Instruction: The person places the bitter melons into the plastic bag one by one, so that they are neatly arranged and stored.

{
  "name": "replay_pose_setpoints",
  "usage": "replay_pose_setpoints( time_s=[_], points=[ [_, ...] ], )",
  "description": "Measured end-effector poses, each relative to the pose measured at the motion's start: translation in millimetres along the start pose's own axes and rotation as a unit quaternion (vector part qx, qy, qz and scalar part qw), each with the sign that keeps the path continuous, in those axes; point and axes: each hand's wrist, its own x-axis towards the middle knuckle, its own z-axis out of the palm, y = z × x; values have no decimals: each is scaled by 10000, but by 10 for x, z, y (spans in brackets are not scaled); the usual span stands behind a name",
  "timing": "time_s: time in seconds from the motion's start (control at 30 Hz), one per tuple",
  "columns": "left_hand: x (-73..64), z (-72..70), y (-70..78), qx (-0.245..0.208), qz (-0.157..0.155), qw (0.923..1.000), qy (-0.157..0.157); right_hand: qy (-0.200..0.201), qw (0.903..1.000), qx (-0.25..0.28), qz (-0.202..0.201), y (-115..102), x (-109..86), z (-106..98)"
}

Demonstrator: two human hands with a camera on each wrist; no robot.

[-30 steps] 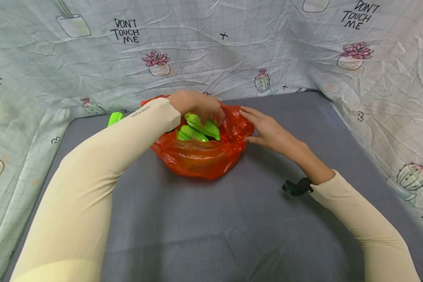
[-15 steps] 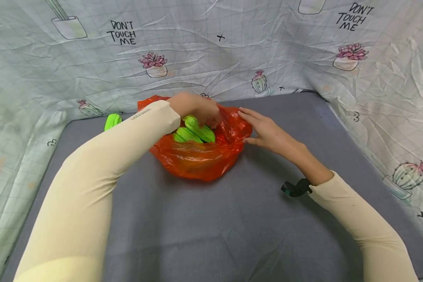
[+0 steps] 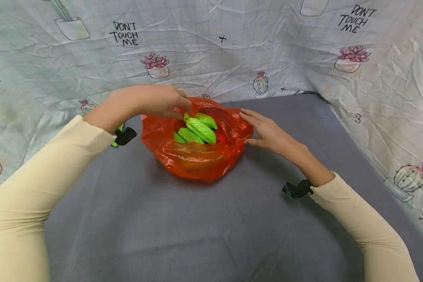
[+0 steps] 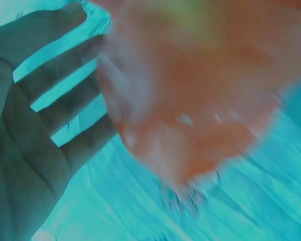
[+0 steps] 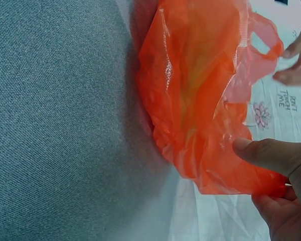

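An open red plastic bag sits on the grey cloth with several bright green, ridged, elongated fruits in it; their exact kind is unclear. My left hand is over the bag's left rim, blurred, with nothing seen in it. In the left wrist view its fingers are fairly straight and spread beside the bag. My right hand holds the bag's right edge, thumb on one side and fingers on the other, as the right wrist view shows. Another green piece is mostly hidden behind the left wrist.
A grey cloth covers the table. White printed fabric hangs behind it and along both sides, close to the back of the bag. Each wrist wears a black device, such as the wrist device on the right.
My left hand has come up out of the bag and moved left to its rim, uncovering more green fruits. My right hand has kept its place at the bag's edge.
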Motion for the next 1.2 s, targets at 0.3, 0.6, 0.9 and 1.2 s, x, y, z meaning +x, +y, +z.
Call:
replay_pose_setpoints(
  time_s=[0.3,0.6,0.9,1.2],
  points=[
    [-868,191,-278,-64,-1102,9840,1401,-29,9999,51,109,-5,0,12],
    [-1365,666,-766,-3,-2003,9672,1561,-10,10000,51,51,1,28,30],
    [-1533,1299,-1227,-178,-2294,9581,1707,-127,9999,-20,36,8,39,48],
    [-1498,1729,-1547,-722,-2033,9634,1593,-99,9999,-32,57,-2,27,46]
  ],
)
